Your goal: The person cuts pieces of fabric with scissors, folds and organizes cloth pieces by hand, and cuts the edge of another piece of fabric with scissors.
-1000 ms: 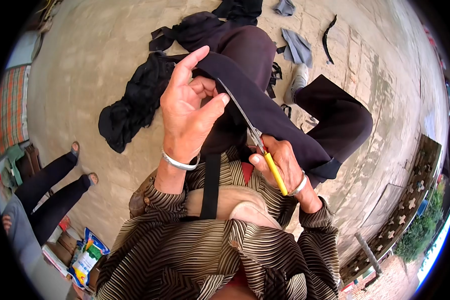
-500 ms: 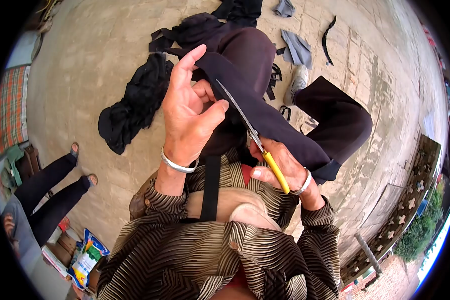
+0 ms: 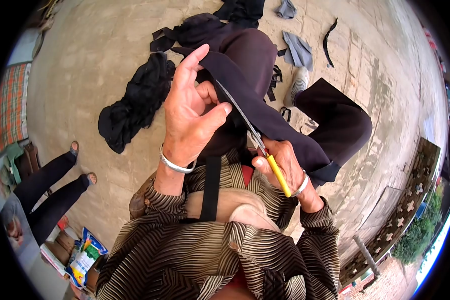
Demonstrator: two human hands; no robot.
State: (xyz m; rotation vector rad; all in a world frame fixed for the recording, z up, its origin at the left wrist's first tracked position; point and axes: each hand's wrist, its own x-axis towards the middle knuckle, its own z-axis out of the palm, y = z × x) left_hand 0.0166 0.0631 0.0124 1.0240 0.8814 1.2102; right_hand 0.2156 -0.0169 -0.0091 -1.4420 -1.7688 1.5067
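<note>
Near the centre of my remote view, at three o'clock, the right hand [image 3: 283,162] grasps yellow-handled scissors [image 3: 278,175], their blades pointing to eleven along the edge of a dark cloth [image 3: 265,112] crossing the wearer's legs [image 3: 250,57] toward two o'clock. At eleven, the left hand [image 3: 191,115] is against it, index finger straight; whether it pinches, I cannot tell. Farther, crumpled black fabric [image 3: 135,102] lies at ten.
</note>
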